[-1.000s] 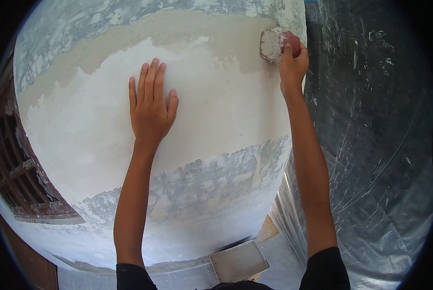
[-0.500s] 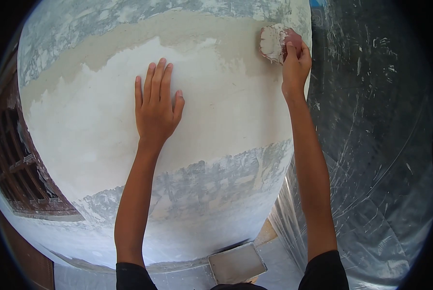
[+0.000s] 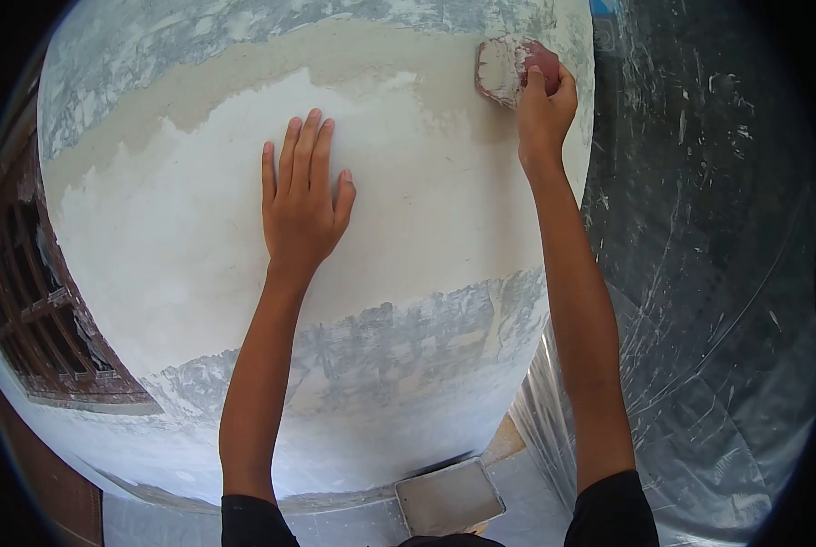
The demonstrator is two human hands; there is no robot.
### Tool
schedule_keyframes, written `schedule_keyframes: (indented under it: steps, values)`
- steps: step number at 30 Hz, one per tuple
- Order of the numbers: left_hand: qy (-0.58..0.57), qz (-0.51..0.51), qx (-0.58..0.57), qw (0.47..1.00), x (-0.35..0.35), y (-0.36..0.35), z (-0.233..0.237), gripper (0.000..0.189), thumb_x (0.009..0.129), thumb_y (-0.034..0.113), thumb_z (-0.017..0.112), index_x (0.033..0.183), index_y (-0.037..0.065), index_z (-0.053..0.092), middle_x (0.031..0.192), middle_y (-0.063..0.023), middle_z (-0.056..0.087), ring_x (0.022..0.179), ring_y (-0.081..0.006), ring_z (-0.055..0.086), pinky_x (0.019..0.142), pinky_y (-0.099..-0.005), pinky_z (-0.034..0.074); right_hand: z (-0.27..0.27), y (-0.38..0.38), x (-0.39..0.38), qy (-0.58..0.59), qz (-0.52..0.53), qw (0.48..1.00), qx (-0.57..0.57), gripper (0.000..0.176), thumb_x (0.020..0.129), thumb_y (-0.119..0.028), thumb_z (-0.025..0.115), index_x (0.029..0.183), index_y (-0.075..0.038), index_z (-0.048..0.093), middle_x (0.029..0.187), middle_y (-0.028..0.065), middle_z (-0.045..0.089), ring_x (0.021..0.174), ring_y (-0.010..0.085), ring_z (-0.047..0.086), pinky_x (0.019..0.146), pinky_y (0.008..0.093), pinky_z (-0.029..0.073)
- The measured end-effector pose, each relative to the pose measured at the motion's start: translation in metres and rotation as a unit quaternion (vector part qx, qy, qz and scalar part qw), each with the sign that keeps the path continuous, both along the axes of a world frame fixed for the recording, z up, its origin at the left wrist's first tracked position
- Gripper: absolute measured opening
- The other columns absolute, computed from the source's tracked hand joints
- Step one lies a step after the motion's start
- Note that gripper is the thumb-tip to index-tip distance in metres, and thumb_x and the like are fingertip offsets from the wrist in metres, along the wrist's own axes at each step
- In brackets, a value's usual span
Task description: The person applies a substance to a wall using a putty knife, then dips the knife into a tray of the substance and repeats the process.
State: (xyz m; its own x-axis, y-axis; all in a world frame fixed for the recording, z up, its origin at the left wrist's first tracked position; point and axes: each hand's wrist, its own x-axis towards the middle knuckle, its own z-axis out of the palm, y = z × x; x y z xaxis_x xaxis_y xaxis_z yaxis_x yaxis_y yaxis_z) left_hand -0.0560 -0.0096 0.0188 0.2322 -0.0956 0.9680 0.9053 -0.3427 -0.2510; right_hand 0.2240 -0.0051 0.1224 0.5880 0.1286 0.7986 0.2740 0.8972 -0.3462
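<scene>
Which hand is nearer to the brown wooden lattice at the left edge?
Left. The left hand lies flat on the plastered wall, to the right of the lattice; the right hand is farther right, gripping a scraper near the wall's corner.

In right grip [image 3: 543, 114], scraper [image 3: 501, 71]: reddish-brown handle, blade smeared off-white. Under left grip [image 3: 303, 205], wall [image 3: 426, 228]: plain white coat, no pattern. Above both grips: beige-grey band with ragged lower edge, then mottled grey-blue and white patches. Below left grip: grey-blue blotches showing through white, paler white lower down. Right of right grip, plastic sheet [image 3: 700, 273]: dark grey, glossy, flecked and streaked white. Far left of left grip, window frame [image 3: 43, 337]: dark red-brown. Low between arms, tray [image 3: 449, 497]: dull grey. Both sleeves [image 3: 613, 510]: black.
</scene>
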Motion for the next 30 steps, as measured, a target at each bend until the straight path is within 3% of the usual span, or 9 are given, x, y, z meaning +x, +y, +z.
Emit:
schedule_keyframes:
  steps: [3, 4, 8, 12, 16, 20, 23, 27, 30]
  values:
    - [0.0, 0.001, 0.002, 1.0, 0.001, 0.001, 0.0, 0.056, 0.096, 0.019, 0.057, 0.151, 0.01, 0.048, 0.159, -0.0065, 0.045, 0.151, -0.0245, 0.037, 0.125, -0.0498, 0.023, -0.01, 0.002, -0.005, -0.1, 0.046, 0.994, 0.015, 0.036, 0.1, -0.016, 0.057, 0.132, 0.003, 0.056, 0.125, 0.0159, 0.064, 0.116, 0.0243, 0.063, 0.103, 0.0363, 0.048]
    - [-0.001, 0.002, 0.004, 1.0, 0.001, 0.001, 0.0, 0.056, 0.096, 0.019, 0.057, 0.151, 0.01, 0.047, 0.159, -0.0064, 0.045, 0.151, -0.0245, 0.037, 0.125, -0.0499, 0.023, -0.012, 0.007, 0.001, -0.147, -0.047, 0.988, -0.026, 0.036, 0.101, -0.015, 0.057, 0.132, 0.003, 0.056, 0.125, 0.0141, 0.064, 0.116, 0.0235, 0.062, 0.103, 0.035, 0.047]
    - [-0.005, 0.019, 0.014, 1.0, 0.001, -0.001, 0.001, 0.055, 0.094, 0.022, 0.059, 0.148, 0.01, 0.052, 0.156, -0.0066, 0.049, 0.148, -0.0234, 0.041, 0.124, -0.0487, 0.026, -0.012, 0.001, 0.013, -0.001, 0.026, 0.999, -0.02, 0.038, 0.101, -0.017, 0.059, 0.134, 0.001, 0.057, 0.124, 0.0137, 0.064, 0.116, 0.0228, 0.062, 0.103, 0.035, 0.047]
    - [-0.004, 0.018, 0.013, 1.0, 0.001, 0.0, 0.001, 0.055, 0.094, 0.022, 0.059, 0.148, 0.01, 0.053, 0.156, -0.0066, 0.049, 0.148, -0.0233, 0.041, 0.124, -0.0486, 0.026, -0.03, 0.008, 0.015, -0.119, 0.05, 0.991, -0.021, 0.035, 0.102, -0.017, 0.06, 0.132, 0.002, 0.057, 0.124, 0.0125, 0.065, 0.115, 0.0194, 0.061, 0.1, 0.0329, 0.048]
    - [-0.005, 0.02, 0.014, 1.0, 0.002, 0.0, 0.001, 0.055, 0.094, 0.022, 0.059, 0.147, 0.01, 0.053, 0.156, -0.0064, 0.049, 0.149, -0.0233, 0.041, 0.124, -0.0485, 0.025, -0.028, 0.006, 0.025, -0.013, 0.052, 0.998, -0.019, 0.034, 0.104, -0.013, 0.061, 0.135, 0.002, 0.057, 0.125, 0.009, 0.065, 0.111, 0.013, 0.062, 0.096, 0.0272, 0.051]
    - [-0.005, 0.013, 0.007, 1.0, 0.001, -0.001, 0.001, 0.055, 0.094, 0.022, 0.059, 0.148, 0.01, 0.053, 0.157, -0.0062, 0.049, 0.149, -0.0233, 0.041, 0.124, -0.0486, 0.025, -0.037, 0.003, 0.022, -0.101, 0.053, 0.993, -0.022, 0.038, 0.102, -0.018, 0.061, 0.135, 0.001, 0.057, 0.125, 0.0115, 0.065, 0.114, 0.0185, 0.062, 0.101, 0.034, 0.049]
    - [-0.003, 0.018, 0.014, 1.0, 0.002, 0.001, 0.0, 0.056, 0.094, 0.022, 0.059, 0.148, 0.01, 0.052, 0.157, -0.0061, 0.049, 0.148, -0.0233, 0.041, 0.124, -0.0487, 0.025, -0.042, 0.011, 0.032, -0.085, 0.0, 0.995, -0.045, 0.04, 0.102, -0.019, 0.062, 0.136, 0.002, 0.057, 0.125, 0.0116, 0.065, 0.115, 0.018, 0.061, 0.101, 0.0336, 0.049]
    - [0.001, 0.0, 0.008, 1.0, 0.001, 0.001, 0.0, 0.057, 0.095, 0.018, 0.057, 0.151, 0.01, 0.047, 0.159, -0.0067, 0.045, 0.15, -0.0252, 0.038, 0.125, -0.0508, 0.024, -0.052, -0.001, 0.031, -0.043, 0.12, 0.992, -0.017, 0.037, 0.105, -0.012, 0.06, 0.138, 0.002, 0.055, 0.124, 0.008, 0.065, 0.109, 0.0116, 0.061, 0.095, 0.0271, 0.051]
    - [0.001, 0.0, 0.002, 1.0, 0.001, 0.001, 0.0, 0.057, 0.096, 0.018, 0.057, 0.151, 0.01, 0.047, 0.159, -0.0064, 0.045, 0.151, -0.0247, 0.037, 0.125, -0.0505, 0.023, -0.063, 0.013, 0.036, -0.078, 0.054, 0.995, -0.043, 0.036, 0.104, -0.014, 0.06, 0.136, 0.002, 0.056, 0.126, 0.0097, 0.064, 0.111, 0.0149, 0.062, 0.098, 0.0295, 0.05]
